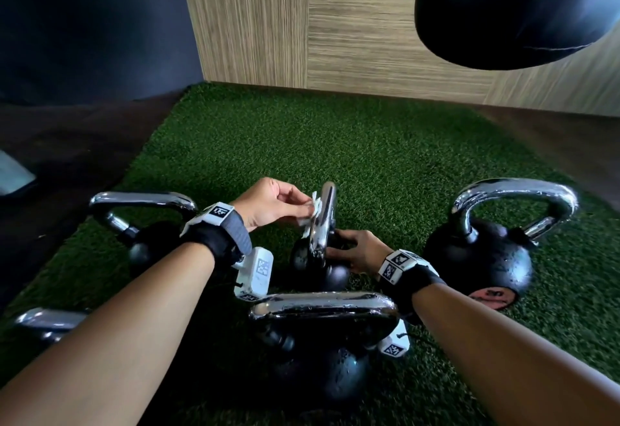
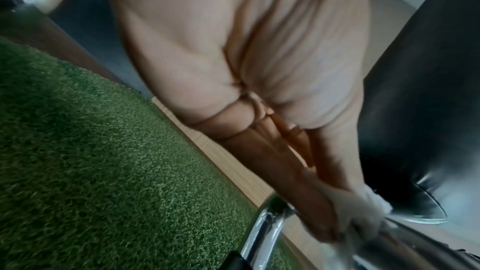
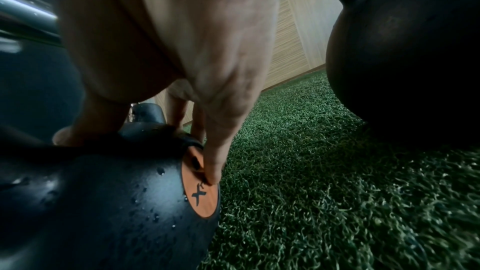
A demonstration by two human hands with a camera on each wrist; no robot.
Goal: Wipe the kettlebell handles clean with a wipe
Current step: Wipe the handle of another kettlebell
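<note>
Left grip [image 1: 271,205] pinches the wipe [image 1: 315,206] against the chrome handle [image 1: 327,200] of the middle kettlebell [image 1: 332,278], standing on the turf [image 1: 369,157]. Right grip [image 1: 355,251] curls round its ball, likely bracing it so the handle doesn't twist under rubbing. Front kettlebell [image 1: 323,304] beaded with droplets, looks unwiped.

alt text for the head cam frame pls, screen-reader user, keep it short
The left hand pinches a white wipe against the chrome handle of a small black kettlebell, while the right hand holds its body. More kettlebells stand around it on green turf, with a wood-panelled wall behind.
</note>
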